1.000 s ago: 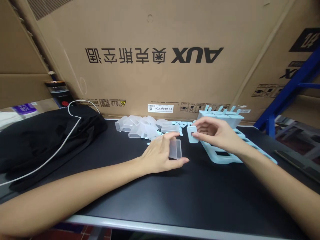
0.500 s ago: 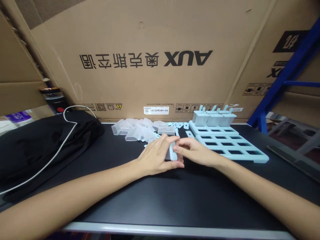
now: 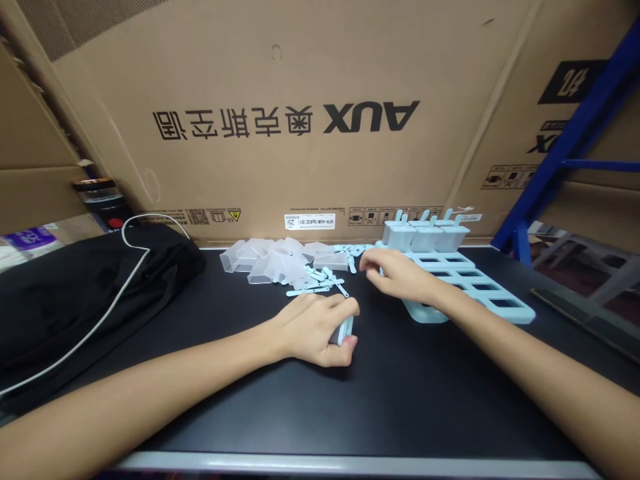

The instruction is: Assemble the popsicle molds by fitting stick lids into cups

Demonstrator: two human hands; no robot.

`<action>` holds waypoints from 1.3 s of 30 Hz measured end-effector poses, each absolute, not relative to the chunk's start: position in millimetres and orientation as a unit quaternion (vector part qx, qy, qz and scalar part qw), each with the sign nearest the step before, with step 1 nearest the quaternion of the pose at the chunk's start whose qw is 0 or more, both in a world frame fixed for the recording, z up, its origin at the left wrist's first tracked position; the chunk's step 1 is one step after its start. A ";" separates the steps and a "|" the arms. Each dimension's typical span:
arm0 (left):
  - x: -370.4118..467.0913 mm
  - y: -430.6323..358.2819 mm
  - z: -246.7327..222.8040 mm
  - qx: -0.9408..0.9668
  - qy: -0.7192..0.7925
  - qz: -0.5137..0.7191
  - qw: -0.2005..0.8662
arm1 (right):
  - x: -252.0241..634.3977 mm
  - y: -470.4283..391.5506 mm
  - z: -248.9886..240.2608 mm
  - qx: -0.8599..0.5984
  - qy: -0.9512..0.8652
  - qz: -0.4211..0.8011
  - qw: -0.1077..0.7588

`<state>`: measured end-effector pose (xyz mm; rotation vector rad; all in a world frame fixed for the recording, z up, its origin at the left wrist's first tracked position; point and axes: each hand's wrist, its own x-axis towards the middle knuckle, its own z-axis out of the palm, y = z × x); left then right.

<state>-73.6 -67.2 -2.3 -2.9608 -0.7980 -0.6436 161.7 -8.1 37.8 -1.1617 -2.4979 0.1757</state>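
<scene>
My left hand [image 3: 317, 330] is wrapped around a popsicle mold [image 3: 345, 329], a clear cup with a light blue lid showing between thumb and fingers. My right hand [image 3: 393, 272] is by the left edge of the light blue mold rack [image 3: 510, 311], its fingers curled down; whatever may be in them is hidden. Between the hands lie several light blue popsicle sticks [image 3: 320, 283]. Small blue lids [image 3: 356, 249] lie just left of my right fingers. Clear mold cups [image 3: 275, 259] are heaped behind the sticks.
Several closed molds with upright sticks [image 3: 425, 233] stand in the rack's back row. A big cardboard box [image 3: 280, 160] walls off the back. At left lie a black cloth [image 3: 100, 293] and a white cable [image 3: 135, 267]; a blue metal post [image 3: 575, 140] rises at right.
My right hand has let go of the mold's lid and moved right and up to the rack's edge. My left hand, still gripping the mold, has come slightly nearer, uncovering the sticks.
</scene>
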 end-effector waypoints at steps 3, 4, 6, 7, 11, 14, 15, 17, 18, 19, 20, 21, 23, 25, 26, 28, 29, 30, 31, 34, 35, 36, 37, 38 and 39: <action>-72.4 -67.5 -1.6 -0.949 -0.249 -0.195 0.003 | 160.8 11.4 23.8 -0.444 -0.880 -0.020 0.167; -72.3 -67.3 -1.4 -0.950 -0.249 -0.190 0.002 | 159.1 14.8 19.3 -0.444 -0.884 -0.021 0.148; -72.1 -66.7 -1.3 -0.951 -0.251 -0.180 0.001 | 155.6 17.7 13.0 -0.443 -0.888 -0.018 0.119; -72.0 -66.5 -1.3 -0.952 -0.253 -0.174 0.001 | 154.6 17.8 11.3 -0.445 -0.888 -0.017 0.113; -71.6 -66.5 -1.2 -0.953 -0.255 -0.160 -0.005 | 155.7 17.7 9.9 -0.473 -0.873 -0.017 0.118; -71.6 -66.7 -0.3 -0.954 -0.257 -0.157 -0.009 | 158.1 21.1 7.6 -0.498 -0.856 -0.011 0.135; -71.7 -66.6 0.2 -0.953 -0.256 -0.159 -0.012 | 158.5 22.4 6.4 -0.508 -0.849 -0.008 0.145; -72.2 -66.0 0.9 -0.953 -0.252 -0.164 -0.025 | 158.4 24.5 4.3 -0.529 -0.832 0.004 0.167; -72.7 -65.5 0.8 -0.953 -0.249 -0.167 -0.036 | 158.2 24.9 4.0 -0.539 -0.823 0.013 0.177; -73.4 -64.8 0.3 -0.953 -0.248 -0.169 -0.050 | 158.2 24.7 4.6 -0.550 -0.814 0.022 0.187; -74.4 -63.9 -0.8 -0.951 -0.251 -0.170 -0.067 | 158.5 23.8 6.2 -0.560 -0.804 0.029 0.197; -75.6 -62.8 -2.4 -0.946 -0.259 -0.173 -0.084 | 159.4 22.2 8.9 -0.570 -0.794 0.034 0.208; -78.2 -60.0 -6.9 -0.932 -0.284 -0.193 -0.120 | 163.7 17.0 17.5 -0.583 -0.778 0.037 0.231; -80.5 -56.9 -11.4 -0.914 -0.299 -0.232 -0.150 | 171.1 9.2 29.4 -0.578 -0.765 0.059 0.279; -81.2 -55.5 -13.0 -0.906 -0.298 -0.254 -0.161 | 175.6 4.6 36.2 -0.565 -0.760 0.081 0.311; -81.2 -53.3 -14.2 -0.894 -0.285 -0.296 -0.178 | 184.4 -5.3 50.0 -0.531 -0.747 0.138 0.375; -80.6 -52.7 -13.8 -0.889 -0.275 -0.316 -0.184 | 188.1 -10.4 56.8 -0.514 -0.742 0.165 0.399; -79.7 -52.4 -13.1 -0.885 -0.266 -0.334 -0.187 | 191.2 -15.4 63.2 -0.498 -0.739 0.186 0.414; -78.7 -52.3 -12.2 -0.880 -0.257 -0.353 -0.187 | 193.6 -20.0 69.0 -0.484 -0.738 0.202 0.425; -76.4 -52.7 -10.4 -0.872 -0.245 -0.389 -0.170 | 197.4 -31.7 82.3 -0.445 -0.749 0.235 0.430; -76.1 -52.8 -10.2 -0.871 -0.244 -0.394 -0.161 | 198.0 -34.6 85.2 -0.434 -0.756 0.243 0.425; -76.1 -52.7 -10.3 -0.872 -0.243 -0.396 -0.154 | 198.3 -37.1 87.4 -0.424 -0.764 0.250 0.417; -76.4 -52.6 -10.5 -0.873 -0.242 -0.396 -0.148 | 198.5 -39.1 89.0 -0.416 -0.771 0.255 0.409; -76.8 -52.5 -10.8 -0.875 -0.241 -0.395 -0.143 | 198.5 -40.6 89.9 -0.408 -0.778 0.258 0.402; -77.3 -52.4 -11.0 -0.878 -0.239 -0.391 -0.140 | 198.1 -41.7 90.5 -0.402 -0.783 0.260 0.398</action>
